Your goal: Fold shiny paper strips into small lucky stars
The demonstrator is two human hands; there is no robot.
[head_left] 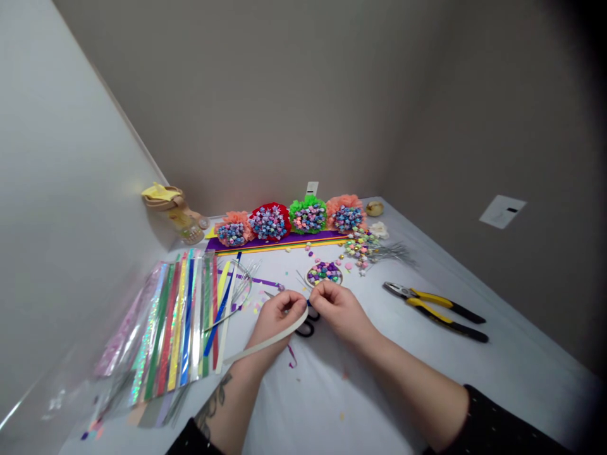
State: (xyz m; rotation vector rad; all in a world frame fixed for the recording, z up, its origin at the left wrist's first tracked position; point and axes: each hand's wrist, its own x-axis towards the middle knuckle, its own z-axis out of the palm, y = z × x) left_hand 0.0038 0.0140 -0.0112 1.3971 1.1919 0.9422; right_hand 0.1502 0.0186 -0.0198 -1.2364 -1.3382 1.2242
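Note:
A long white paper strip (275, 339) runs from the fingertips of my left hand (281, 316) back over my left wrist. My left hand is closed in a pinch on the strip's end. Close beside it, my right hand (337, 306) is pinched too; what its fingertips hold is too small to make out. Black-handled scissors (305, 330) lie under and between my hands, partly hidden. Just beyond my fingers sits a round dish (325, 273) of small purple, pink and green paper stars.
Packs of coloured strips (175, 322) lie at the left. Yellow-black pliers (436, 309) rest at the right. Behind are star bouquets (269, 222) in crepe paper, loose stars (361, 246), thin wires (396, 253) and a tipped glass vase (177, 215) by the wall.

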